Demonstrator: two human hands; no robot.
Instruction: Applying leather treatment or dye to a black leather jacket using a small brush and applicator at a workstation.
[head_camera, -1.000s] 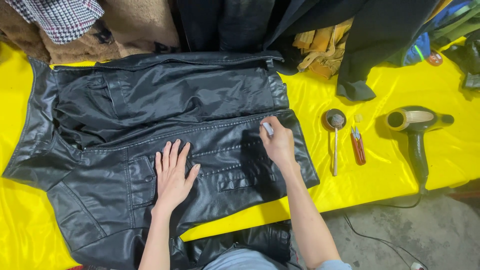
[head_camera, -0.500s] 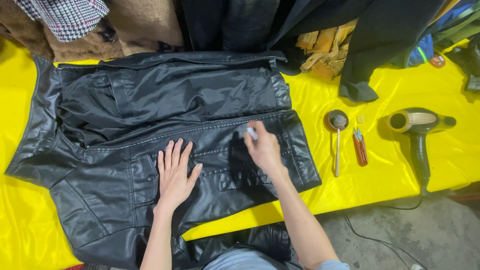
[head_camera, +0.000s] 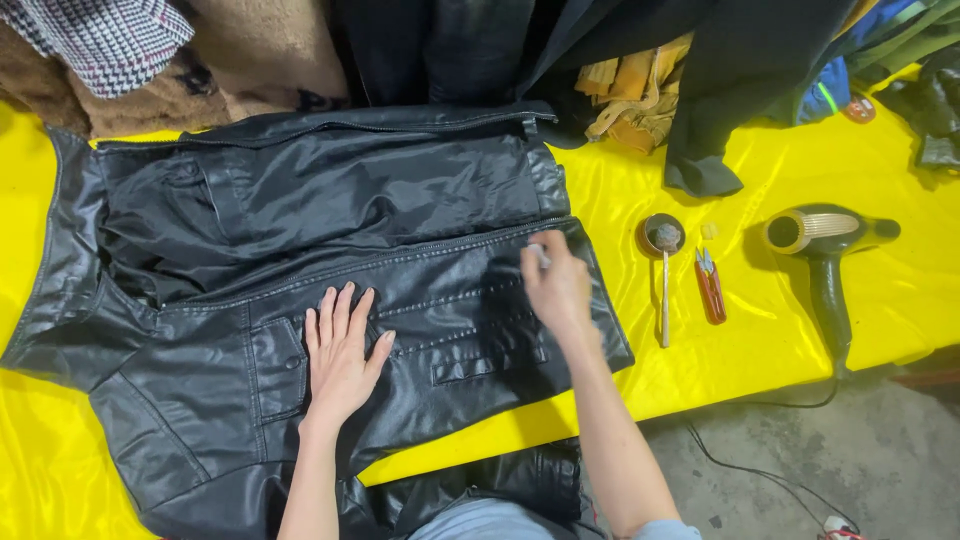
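A shiny yellow cloth (head_camera: 790, 330) is covering the work table and catching bright, even light, showing soft creases and glare. Below its front edge, a grey concrete floor (head_camera: 860, 450) is showing, dusty and speckled, with a thin black cable (head_camera: 760, 480) trailing across it. Along the far side, dark garments (head_camera: 730, 70) are hanging down over the table's back edge, while a brown fleecy fabric (head_camera: 250, 60) and a checked houndstooth cloth (head_camera: 110, 35) are lying heaped at the upper left corner.
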